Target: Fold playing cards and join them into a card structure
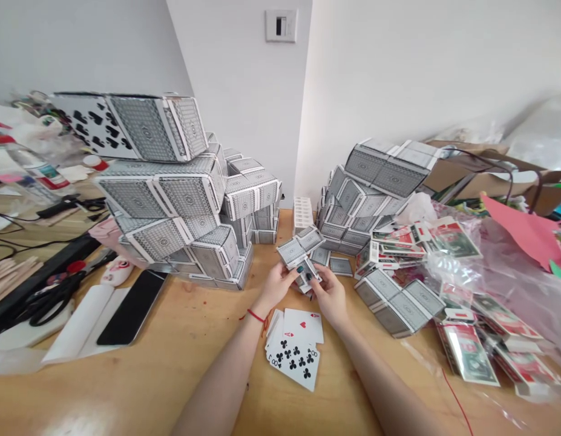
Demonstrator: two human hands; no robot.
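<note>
Between my two hands is a small structure of folded playing cards (302, 247), grey patterned backs outward, held just above the table. My left hand (280, 286) grips its left side, thumb pressed on top. On its right lower edge, my right hand (331, 293) has fingers closed around a folded card. Fingers hide part of its underside. Loose playing cards (293, 357) lie face up between my forearms, an eight of clubs and an ace of hearts among them. Beyond the held piece, a few flat cards (341, 266) rest face down.
Stacked card boxes (184, 194) rise at left; another stack (366, 188) stands at right. A joined card block (398, 303) sits near my right hand. Opened card packs (468, 351) and plastic wrap lie far right. A phone (132, 307), black scissors (57, 297) and a bottle (39, 169) are left.
</note>
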